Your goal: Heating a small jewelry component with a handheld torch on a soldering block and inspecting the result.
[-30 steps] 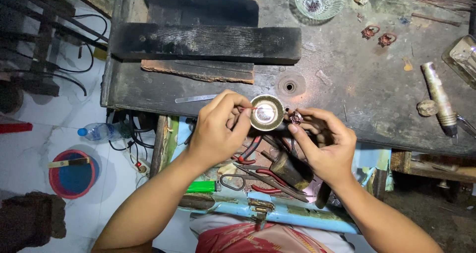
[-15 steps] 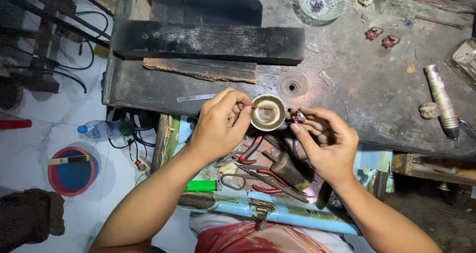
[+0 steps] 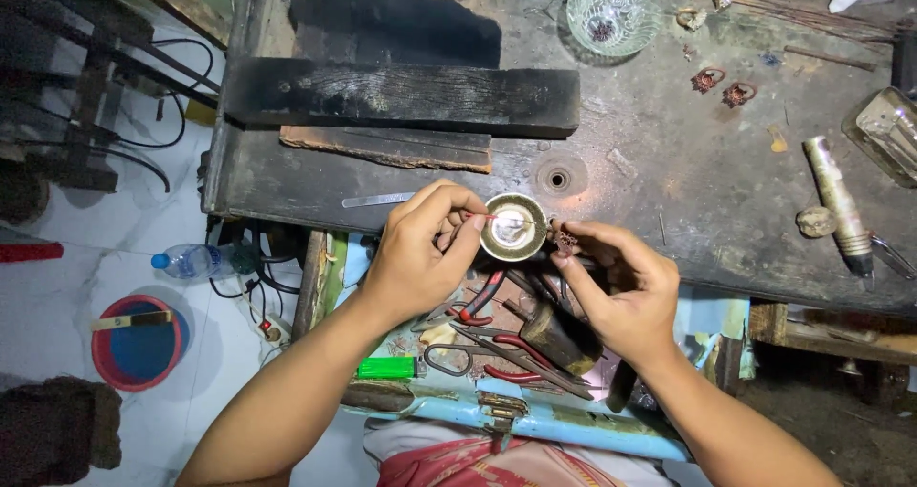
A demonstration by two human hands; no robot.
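One dark scarred workbench point(image 3: 669, 153), pale floor point(image 3: 57, 286)

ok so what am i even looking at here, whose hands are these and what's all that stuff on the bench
The single view comes from a camera worn on a person's head, looking down at that person's own two bare hands. The left hand pinches a thin reddish stick, its tip inside a small round brass dish at the edge of a dark worn workbench. The right hand holds a tiny reddish ornament beside the dish. On the bench lie a black wooden block and a clear glass bowl. Red-handled pliers sit below.
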